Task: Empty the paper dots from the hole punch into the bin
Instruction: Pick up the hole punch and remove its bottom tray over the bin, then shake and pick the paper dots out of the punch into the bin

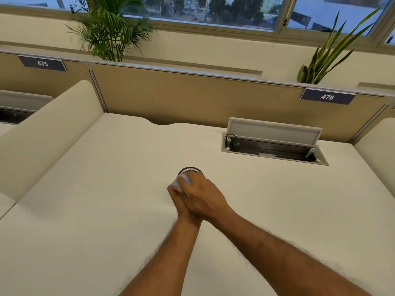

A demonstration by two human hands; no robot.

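A small black mesh bin (189,170) stands on the white desk (106,210), just beyond my hands. Both hands are clasped together over a pale lilac hole punch (183,182), which pokes out at my fingertips above the bin's near rim. My right hand (203,199) lies on top and covers most of the punch. My left hand (178,198) wraps it from below and the left. The punch's base and any paper dots are hidden.
An open cable hatch (274,146) with its lid raised sits at the desk's back right. A tan partition (192,97) with a 476 label closes the back. Padded dividers (49,133) flank both sides. Plants stand behind the partition.
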